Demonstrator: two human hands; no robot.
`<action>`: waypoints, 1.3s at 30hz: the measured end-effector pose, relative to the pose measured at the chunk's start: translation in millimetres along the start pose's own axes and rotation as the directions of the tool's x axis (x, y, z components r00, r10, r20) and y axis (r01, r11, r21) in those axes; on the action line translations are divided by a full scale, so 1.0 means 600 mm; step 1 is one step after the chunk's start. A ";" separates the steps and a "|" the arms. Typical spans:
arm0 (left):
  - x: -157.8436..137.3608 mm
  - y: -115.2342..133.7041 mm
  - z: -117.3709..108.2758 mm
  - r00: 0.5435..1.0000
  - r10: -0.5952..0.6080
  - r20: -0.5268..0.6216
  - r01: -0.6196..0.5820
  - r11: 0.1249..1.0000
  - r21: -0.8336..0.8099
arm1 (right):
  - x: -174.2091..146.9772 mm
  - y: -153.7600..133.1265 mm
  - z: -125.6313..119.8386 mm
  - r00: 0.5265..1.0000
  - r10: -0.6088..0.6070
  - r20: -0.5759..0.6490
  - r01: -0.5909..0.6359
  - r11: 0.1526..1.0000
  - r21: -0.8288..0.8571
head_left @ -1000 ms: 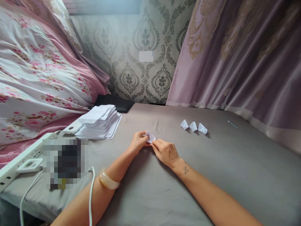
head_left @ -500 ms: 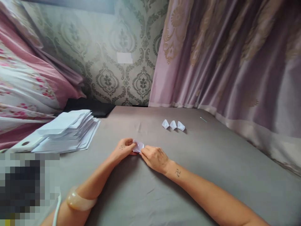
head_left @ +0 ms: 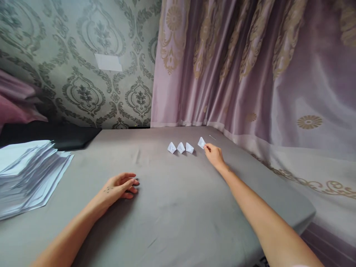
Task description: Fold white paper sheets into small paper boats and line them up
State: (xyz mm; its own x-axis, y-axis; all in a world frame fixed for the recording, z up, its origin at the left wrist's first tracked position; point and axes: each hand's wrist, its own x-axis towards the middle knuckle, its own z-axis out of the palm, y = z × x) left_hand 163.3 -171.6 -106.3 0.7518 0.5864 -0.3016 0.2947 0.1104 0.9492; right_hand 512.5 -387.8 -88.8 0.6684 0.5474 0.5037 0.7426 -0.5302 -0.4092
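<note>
Between the thumb and fingers of my right hand is a small folded white paper boat, pinched at its right side. It is just right of a row of three similar paper boats, apart from them. Whether it touches the cloth I cannot tell. My left hand rests low over the grey sheet, holding nothing, its fingers loosely curved and apart.
A tall stack of white paper sheets lies at the left, with a black flat item behind it. Past my right hand is a thin white stick. Purple curtains hang along the right and back.
My right hand has carried the paper boat away from my left hand, rightward and back beside the row. The left hand has let go. The view has turned right.
</note>
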 end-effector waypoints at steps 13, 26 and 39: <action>-0.003 0.003 -0.001 0.999 0.015 0.031 -0.016 0.999 0.030 | 0.022 0.019 0.044 0.981 0.116 0.156 -0.111 0.993 -0.042; 0.004 -0.001 -0.002 0.997 0.064 -0.039 -0.061 0.996 0.065 | -0.001 -0.030 0.008 0.964 0.257 -0.064 -0.262 0.962 -0.084; -0.041 0.059 -0.059 0.602 0.642 -0.474 -0.189 0.692 0.697 | -0.214 -0.447 0.119 0.663 -0.618 0.423 0.527 0.786 0.324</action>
State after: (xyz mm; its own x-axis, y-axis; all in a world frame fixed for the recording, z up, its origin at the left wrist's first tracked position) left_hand 134.3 -153.5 -62.0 0.3628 0.8043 0.4706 0.4726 -0.5941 0.6509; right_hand 230.7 -269.9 -97.9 0.0022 0.9643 0.2648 0.9496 0.0810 -0.3027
